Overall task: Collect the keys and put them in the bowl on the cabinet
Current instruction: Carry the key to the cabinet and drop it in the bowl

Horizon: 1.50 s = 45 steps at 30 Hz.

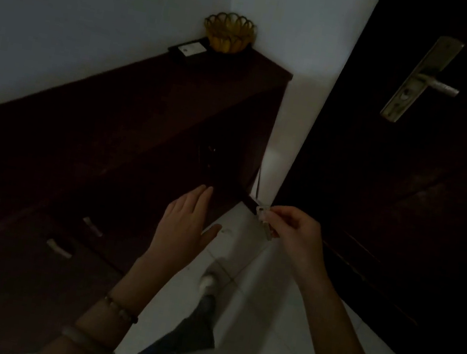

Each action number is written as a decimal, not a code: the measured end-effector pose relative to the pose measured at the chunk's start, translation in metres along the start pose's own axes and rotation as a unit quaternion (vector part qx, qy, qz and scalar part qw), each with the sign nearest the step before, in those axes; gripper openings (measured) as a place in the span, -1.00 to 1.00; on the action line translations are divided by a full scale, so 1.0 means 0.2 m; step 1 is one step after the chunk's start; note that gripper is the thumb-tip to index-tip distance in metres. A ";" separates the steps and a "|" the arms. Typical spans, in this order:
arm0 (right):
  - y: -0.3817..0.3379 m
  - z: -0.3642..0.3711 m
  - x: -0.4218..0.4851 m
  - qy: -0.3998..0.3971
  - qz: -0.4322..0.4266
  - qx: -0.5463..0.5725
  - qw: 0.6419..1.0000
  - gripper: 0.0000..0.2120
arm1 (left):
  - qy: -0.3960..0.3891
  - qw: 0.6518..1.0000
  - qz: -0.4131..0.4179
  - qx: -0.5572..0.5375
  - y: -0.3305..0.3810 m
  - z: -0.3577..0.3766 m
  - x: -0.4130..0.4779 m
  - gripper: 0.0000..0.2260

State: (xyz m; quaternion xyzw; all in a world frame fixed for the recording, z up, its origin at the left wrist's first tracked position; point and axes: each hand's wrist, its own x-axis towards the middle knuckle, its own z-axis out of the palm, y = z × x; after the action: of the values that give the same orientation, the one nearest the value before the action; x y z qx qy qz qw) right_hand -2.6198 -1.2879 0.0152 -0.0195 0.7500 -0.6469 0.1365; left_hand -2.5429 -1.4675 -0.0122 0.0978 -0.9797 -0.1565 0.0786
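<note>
1. The scene is dimly lit, and fine detail is lost in the shadows.
2. The keys point(265, 220) are pinched between the fingers point(277, 215) of the right hand point(297, 233), just right of centre in the view; a pale tag or fob is seen at the top, and a thin metal part hangs down towards 5 o'clock.
3. The right hand's fingers are curled closed around the top of the keys, with the forearm running down towards 5 o'clock.
4. The left hand point(184, 224) is held flat and empty, its fingers spread loosely and pointed towards 12 o'clock; nothing is gripped by it.
5. The left hand is seen just in front of the dark cabinet point(110, 131), near the keys but apart from them.
6. Bracelets point(105, 328) are worn on the left wrist.
7. A yellow bowl point(229, 32) with a scalloped rim is set on the far end of the cabinet top, in the corner of the walls, at about 12 o'clock from the hands and well apart from the keys.
8. A small dark box point(189, 51) with a pale label is placed just beside the bowl, at its 8 o'clock.
9. A dark door point(409, 190) with a metal handle point(427, 81) is seen at 2 o'clock.
10. A pale tiled floor point(268, 291) is visible beneath the hands.
</note>
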 end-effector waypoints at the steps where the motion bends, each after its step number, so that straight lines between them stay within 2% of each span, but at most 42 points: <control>1: -0.03 0.02 0.09 0.003 -0.003 -0.002 1.000 -0.96 | 0.005 1.000 -0.001 -0.001 -0.02 0.00 0.10 -0.37; 9: -0.29 0.15 0.76 0.007 -0.011 0.001 1.000 -0.96 | 0.021 0.999 0.030 -0.002 -0.12 -0.07 0.82 -0.40; 18: -0.41 0.23 1.25 0.003 -0.025 0.007 1.000 -0.92 | 0.030 0.999 0.042 0.011 -0.20 -0.08 1.34 -0.38; 23: -0.45 0.25 1.55 -0.025 -0.026 -0.020 0.999 -0.93 | 0.042 0.999 0.007 0.018 -0.24 -0.07 1.59 -0.37; 26: -0.48 0.28 1.75 -0.056 -0.034 -0.028 0.997 -0.88 | 0.052 0.998 -0.026 0.030 -0.26 -0.06 1.75 -0.36; 29: -0.55 0.31 1.96 -0.100 -0.043 -0.034 0.994 -0.92 | 0.063 0.995 -0.069 0.037 -0.28 -0.05 1.90 -0.36; 37: -0.78 0.42 2.45 -0.186 -0.097 -0.051 0.976 -0.93 | 0.110 0.980 -0.157 0.048 -0.30 -0.08 2.19 -0.38; 45: -0.89 0.60 2.79 -0.211 -0.116 -0.057 0.969 -0.95 | 0.125 0.967 -0.212 0.070 -0.37 -0.09 2.35 -0.39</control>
State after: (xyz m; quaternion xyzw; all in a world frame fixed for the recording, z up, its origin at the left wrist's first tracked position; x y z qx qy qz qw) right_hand -3.1546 -1.5473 0.0733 -0.2503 0.7323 -0.5958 0.2146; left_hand -2.9823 -1.6431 0.0384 0.3274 -0.9275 -0.0866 0.1585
